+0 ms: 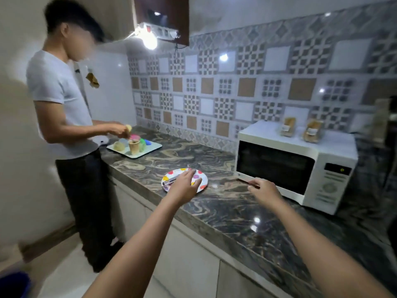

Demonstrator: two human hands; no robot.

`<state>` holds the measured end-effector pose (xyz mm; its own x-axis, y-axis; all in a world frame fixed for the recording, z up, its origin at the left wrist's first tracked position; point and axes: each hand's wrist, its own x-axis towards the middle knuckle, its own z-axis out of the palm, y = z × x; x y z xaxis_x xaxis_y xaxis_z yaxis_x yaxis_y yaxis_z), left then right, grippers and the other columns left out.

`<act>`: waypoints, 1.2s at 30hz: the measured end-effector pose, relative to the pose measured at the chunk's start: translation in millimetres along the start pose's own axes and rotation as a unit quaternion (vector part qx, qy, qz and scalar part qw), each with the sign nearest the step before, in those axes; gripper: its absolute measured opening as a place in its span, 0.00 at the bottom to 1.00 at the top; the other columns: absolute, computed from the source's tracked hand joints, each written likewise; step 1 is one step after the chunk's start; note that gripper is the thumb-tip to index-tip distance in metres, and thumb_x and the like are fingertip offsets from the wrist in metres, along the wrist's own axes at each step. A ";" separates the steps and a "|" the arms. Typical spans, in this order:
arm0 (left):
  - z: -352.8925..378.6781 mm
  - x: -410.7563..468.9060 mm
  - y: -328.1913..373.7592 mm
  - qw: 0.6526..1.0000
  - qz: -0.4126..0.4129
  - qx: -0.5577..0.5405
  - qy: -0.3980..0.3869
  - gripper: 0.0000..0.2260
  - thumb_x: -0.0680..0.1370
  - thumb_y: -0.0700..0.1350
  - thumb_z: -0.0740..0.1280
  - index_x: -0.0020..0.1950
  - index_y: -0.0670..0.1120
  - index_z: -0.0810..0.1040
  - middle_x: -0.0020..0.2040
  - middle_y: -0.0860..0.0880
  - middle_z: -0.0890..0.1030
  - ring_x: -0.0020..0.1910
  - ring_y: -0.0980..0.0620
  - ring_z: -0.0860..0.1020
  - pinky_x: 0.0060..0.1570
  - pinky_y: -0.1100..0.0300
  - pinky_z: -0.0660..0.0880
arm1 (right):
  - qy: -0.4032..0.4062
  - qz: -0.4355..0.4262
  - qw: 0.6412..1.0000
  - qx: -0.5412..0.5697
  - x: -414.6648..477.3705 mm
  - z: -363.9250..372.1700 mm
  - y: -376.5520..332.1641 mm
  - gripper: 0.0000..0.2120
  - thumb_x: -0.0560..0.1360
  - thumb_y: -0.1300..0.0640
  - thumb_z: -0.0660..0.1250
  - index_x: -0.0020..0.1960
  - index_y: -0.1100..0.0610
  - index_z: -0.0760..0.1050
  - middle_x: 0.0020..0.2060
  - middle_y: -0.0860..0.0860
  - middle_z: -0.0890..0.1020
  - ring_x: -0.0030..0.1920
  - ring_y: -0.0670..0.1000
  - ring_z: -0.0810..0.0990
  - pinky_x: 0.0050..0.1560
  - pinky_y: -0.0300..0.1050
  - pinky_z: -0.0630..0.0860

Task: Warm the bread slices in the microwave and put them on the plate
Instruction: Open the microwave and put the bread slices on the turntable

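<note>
A white plate with coloured dots [204,180] lies on the marble counter, with metal tongs [169,181] across it. My left hand [184,183] hovers over the plate with fingers spread and relaxed, near the tongs. My right hand [265,188] reaches toward the lower left corner of the white microwave [296,164], whose door is closed. Its fingers are loosely curled and I cannot tell whether they hold anything. Two bags of bread [300,130] stand on top of the microwave.
Another person [64,117] stands at the left end of the counter, handling cups on a pale tray [134,147]. Patterned tiles cover the back wall. A dark appliance [388,134] sits at the far right. The counter edge [193,229] runs diagonally.
</note>
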<state>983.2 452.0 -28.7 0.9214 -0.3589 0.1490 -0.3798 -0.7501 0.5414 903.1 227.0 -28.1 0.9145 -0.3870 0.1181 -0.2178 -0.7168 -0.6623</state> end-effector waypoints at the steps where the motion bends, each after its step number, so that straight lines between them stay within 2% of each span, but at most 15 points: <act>1: 15.1 15.1 13.9 1.000 0.024 -0.010 -0.012 0.24 0.81 0.52 0.57 0.75 0.44 0.61 0.75 0.45 0.62 0.74 0.49 0.60 0.71 0.59 0.56 | 0.021 0.024 0.999 -0.003 6.0 -13.1 16.6 0.15 0.77 0.59 0.61 0.61 0.59 0.76 0.60 0.56 0.79 0.61 0.56 0.75 0.56 0.43 0.70; 6: 88.8 77.9 92.1 0.989 0.114 -0.038 -0.080 0.24 0.81 0.51 0.56 0.75 0.42 0.60 0.75 0.44 0.62 0.75 0.48 0.59 0.72 0.58 0.56 | 0.094 0.098 0.991 -0.011 29.5 -73.1 93.8 0.14 0.77 0.60 0.61 0.61 0.60 0.76 0.60 0.56 0.79 0.61 0.56 0.75 0.58 0.43 0.70; 11: 146.2 130.0 174.3 0.978 0.172 -0.084 -0.083 0.23 0.81 0.52 0.57 0.73 0.43 0.63 0.73 0.46 0.66 0.74 0.49 0.62 0.72 0.55 0.59 | 0.168 0.111 0.979 -0.030 59.4 -145.9 138.3 0.14 0.78 0.61 0.60 0.62 0.61 0.75 0.60 0.56 0.78 0.61 0.55 0.76 0.55 0.42 0.70; 14: 172.5 154.0 213.3 0.971 0.188 -0.118 -0.083 0.22 0.81 0.51 0.58 0.72 0.43 0.65 0.72 0.46 0.69 0.71 0.48 0.65 0.70 0.55 0.61 | 0.188 0.105 0.976 -0.034 82.1 -182.3 154.4 0.14 0.79 0.60 0.58 0.62 0.61 0.74 0.62 0.57 0.77 0.60 0.55 0.76 0.51 0.41 0.70; 17: 199.1 168.4 235.8 0.965 0.187 -0.154 -0.100 0.22 0.81 0.51 0.58 0.72 0.42 0.66 0.70 0.45 0.70 0.70 0.48 0.67 0.69 0.55 0.64 | 0.222 0.099 0.969 -0.042 104.0 -200.4 167.5 0.16 0.79 0.61 0.58 0.65 0.60 0.73 0.65 0.56 0.74 0.61 0.56 0.75 0.52 0.41 0.69; 19: 215.7 174.5 243.2 0.962 0.175 -0.174 -0.118 0.21 0.81 0.50 0.58 0.71 0.41 0.67 0.70 0.44 0.71 0.70 0.47 0.68 0.68 0.55 0.64 | 0.209 0.094 0.972 -0.052 115.6 -202.1 175.8 0.18 0.79 0.61 0.58 0.68 0.59 0.71 0.67 0.56 0.72 0.58 0.55 0.77 0.50 0.41 0.71; 21: 228.7 180.7 249.7 0.959 0.164 -0.189 -0.131 0.21 0.81 0.49 0.59 0.70 0.40 0.68 0.69 0.43 0.72 0.69 0.46 0.69 0.67 0.55 0.65 | 0.183 0.082 0.977 -0.076 127.2 -198.5 183.0 0.20 0.79 0.61 0.57 0.70 0.59 0.67 0.69 0.56 0.69 0.61 0.55 0.75 0.56 0.44 0.72; 23: 240.4 189.0 258.0 0.957 0.155 -0.205 -0.137 0.15 0.81 0.47 0.59 0.64 0.42 0.74 0.61 0.44 0.77 0.63 0.45 0.73 0.61 0.56 0.68 | 0.183 0.064 0.974 -0.114 141.0 -192.5 188.5 0.22 0.79 0.63 0.57 0.72 0.60 0.64 0.71 0.56 0.67 0.70 0.55 0.67 0.68 0.45 0.63; 24: 247.7 193.0 261.9 0.954 0.151 -0.217 -0.142 0.08 0.81 0.47 0.59 0.54 0.47 0.77 0.52 0.47 0.79 0.56 0.46 0.75 0.55 0.57 0.69 | 0.188 0.058 0.972 -0.130 147.3 -188.2 191.5 0.22 0.79 0.63 0.57 0.72 0.61 0.63 0.72 0.55 0.66 0.72 0.53 0.64 0.71 0.44 0.59; 25: 253.0 195.2 266.7 0.952 0.150 -0.225 -0.147 0.07 0.81 0.46 0.59 0.43 0.53 0.73 0.43 0.52 0.76 0.49 0.48 0.74 0.48 0.60 0.70 | 0.192 0.052 0.969 -0.146 153.5 -183.9 195.0 0.22 0.79 0.63 0.56 0.73 0.60 0.63 0.72 0.55 0.66 0.73 0.52 0.62 0.72 0.43 0.57; 26: 258.4 197.4 271.2 0.949 0.149 -0.234 -0.151 0.11 0.81 0.46 0.59 0.38 0.55 0.68 0.38 0.55 0.72 0.43 0.51 0.72 0.40 0.64 0.70 | 0.192 0.046 0.966 -0.166 158.6 -179.7 199.5 0.22 0.79 0.63 0.56 0.73 0.60 0.62 0.73 0.54 0.65 0.74 0.52 0.61 0.73 0.43 0.55; 28: 269.7 201.1 277.5 0.946 0.153 -0.239 -0.157 0.11 0.81 0.47 0.58 0.39 0.49 0.70 0.36 0.51 0.73 0.37 0.53 0.71 0.31 0.64 0.67 | 0.187 0.035 0.960 -0.207 166.6 -174.2 211.2 0.22 0.79 0.62 0.56 0.73 0.60 0.63 0.73 0.54 0.65 0.74 0.52 0.61 0.74 0.43 0.55; 30: 280.5 205.5 279.4 0.947 0.155 -0.236 -0.153 0.14 0.81 0.47 0.58 0.38 0.43 0.71 0.33 0.49 0.72 0.34 0.52 0.70 0.33 0.59 0.62 | 0.197 0.022 0.957 -0.212 171.4 -173.0 219.9 0.21 0.79 0.64 0.55 0.72 0.61 0.64 0.72 0.54 0.67 0.73 0.52 0.62 0.74 0.44 0.54; 33: 293.1 210.4 277.9 0.951 0.133 -0.240 -0.140 0.19 0.81 0.47 0.57 0.30 0.46 0.65 0.28 0.50 0.69 0.31 0.50 0.68 0.33 0.58 0.59 | 0.230 0.003 0.953 -0.198 175.9 -171.5 227.6 0.19 0.79 0.65 0.56 0.70 0.61 0.67 0.70 0.55 0.70 0.72 0.52 0.65 0.75 0.47 0.56; 36: 299.7 214.7 272.0 0.950 0.127 -0.252 -0.134 0.18 0.81 0.49 0.58 0.33 0.44 0.68 0.28 0.50 0.69 0.29 0.52 0.68 0.30 0.57 0.61 | 0.245 -0.002 0.949 -0.196 178.1 -168.1 232.5 0.19 0.79 0.66 0.56 0.69 0.62 0.68 0.69 0.56 0.70 0.72 0.53 0.66 0.75 0.49 0.57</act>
<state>1053.0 4.4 -97.4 0.7258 -0.6716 0.1492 -0.4376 -0.2833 0.8534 958.0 -106.1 -36.7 0.6675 -0.5382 0.5145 -0.4122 -0.8426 -0.3467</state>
